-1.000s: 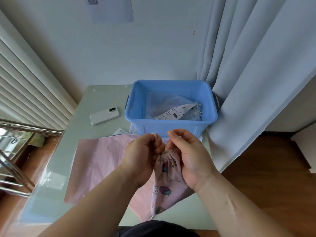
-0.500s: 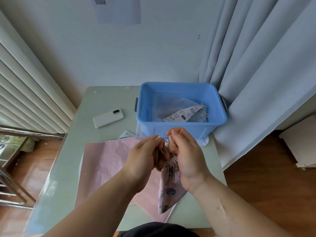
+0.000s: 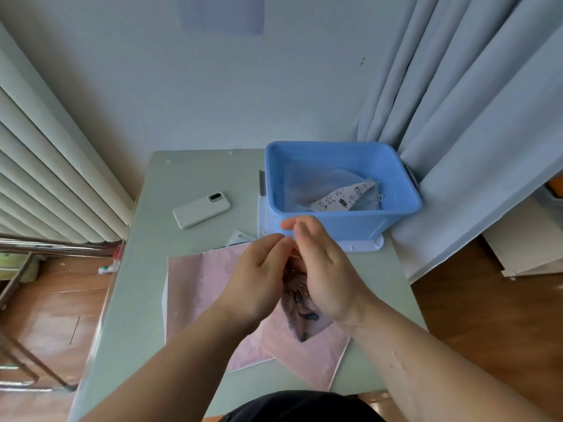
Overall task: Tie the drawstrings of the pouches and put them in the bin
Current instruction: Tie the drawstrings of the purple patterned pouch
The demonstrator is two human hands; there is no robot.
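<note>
A pink pouch (image 3: 302, 313) with cartoon prints hangs between my hands above the table, its gathered neck hidden by my fingers. My left hand (image 3: 259, 278) pinches the pouch's drawstring at the neck with thumb and fingertips. My right hand (image 3: 324, 269) is pressed close against the left. Its thumb and forefinger meet at the drawstring and its other fingers lie fairly straight, blurred by motion. The blue bin (image 3: 399, 208) stands just beyond my hands. Inside it lie a white cat-print pouch (image 3: 341, 201) with tied strings and a translucent pouch (image 3: 307, 184).
A pink sheet (image 3: 201, 284) lies on the grey-green table (image 3: 158, 300) under my hands. A white phone (image 3: 201, 210) lies left of the bin. Light curtains (image 3: 472, 132) hang against the bin's right side, and a radiator (image 3: 45, 178) runs along the left.
My hands have stayed together at the pouch's neck. The right hand's fingers have straightened and lifted toward the bin, and the pouch hangs lower under my palms.
</note>
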